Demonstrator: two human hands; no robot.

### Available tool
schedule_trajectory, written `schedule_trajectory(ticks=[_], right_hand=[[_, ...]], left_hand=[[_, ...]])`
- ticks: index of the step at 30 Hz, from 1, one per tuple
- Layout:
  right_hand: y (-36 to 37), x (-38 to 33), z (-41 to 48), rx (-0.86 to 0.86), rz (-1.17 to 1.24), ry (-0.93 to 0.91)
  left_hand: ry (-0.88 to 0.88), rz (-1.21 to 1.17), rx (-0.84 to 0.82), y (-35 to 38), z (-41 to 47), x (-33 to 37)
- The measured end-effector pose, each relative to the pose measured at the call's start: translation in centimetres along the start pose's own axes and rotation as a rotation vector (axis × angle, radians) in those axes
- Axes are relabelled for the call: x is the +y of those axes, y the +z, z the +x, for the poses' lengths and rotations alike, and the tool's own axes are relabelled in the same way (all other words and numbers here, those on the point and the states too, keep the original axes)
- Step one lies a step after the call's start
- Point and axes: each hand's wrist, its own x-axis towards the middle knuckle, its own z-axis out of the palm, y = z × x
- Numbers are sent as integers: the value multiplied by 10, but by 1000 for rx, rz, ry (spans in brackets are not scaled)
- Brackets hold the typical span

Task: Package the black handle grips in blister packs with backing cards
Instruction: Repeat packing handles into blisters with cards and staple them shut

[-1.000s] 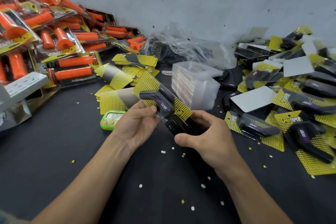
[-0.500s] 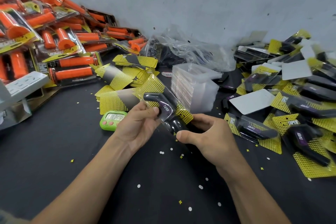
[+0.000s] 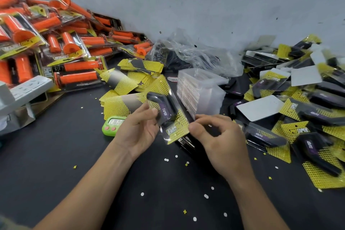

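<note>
Both hands hold one blister pack (image 3: 169,115) tilted above the dark bench (image 3: 56,155), a black handle grip (image 3: 162,104) sitting in its clear bubble against a yellow backing card (image 3: 179,127). The left hand (image 3: 139,130) pinches the pack's left edge, thumb on the front of the bubble and fingers behind, probably to steady it and keep the card seated. The right hand (image 3: 218,136) closes its thumb and fingertips on the lower right edge of the card, which looks like pressing or aligning card and plastic so the pack closes square. So the grip lies between the two hands, nearer the left thumb, clear of the bench.

Supplies sit within reach for a reason: a stack of empty clear blisters (image 3: 200,93) just behind the pack, loose yellow cards (image 3: 121,104) to the left of it, finished black packs (image 3: 298,117) heaped on the right. Orange grip packs (image 3: 74,73) pile at far left.
</note>
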Motion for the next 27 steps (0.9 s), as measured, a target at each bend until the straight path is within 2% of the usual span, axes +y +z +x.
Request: schedule_trajectory(ticks=[2,4,8,10,12,14,18,20,24,27], right_hand=[[8,-1,2,-62,-101,-51],[12,-2,6,-61,-78,-75],[2,1,18,24,240,99],[-12,0,24,149,400,189],[-30,-1,33,358,653,266],[-46,1,39,444,761,294],[-37,8,38,293,499,229],[-29,12,39,313,332,156],[-24,13,39,398,-17,39],[-26,2,56,361,-278,-108]], left_hand=[[-28,45,-60,1,-1,-2],[-42,70,-72,5,-2,-3],[-55,65,0,7,-4,0],[-61,31,101,5,-3,1],[-59,26,165,4,-2,2],[-63,42,185,2,-2,1],[-49,102,214,4,-2,-1],[14,210,266,8,-1,-2],[325,862,486,11,2,-5],[435,1390,645,7,12,-5]])
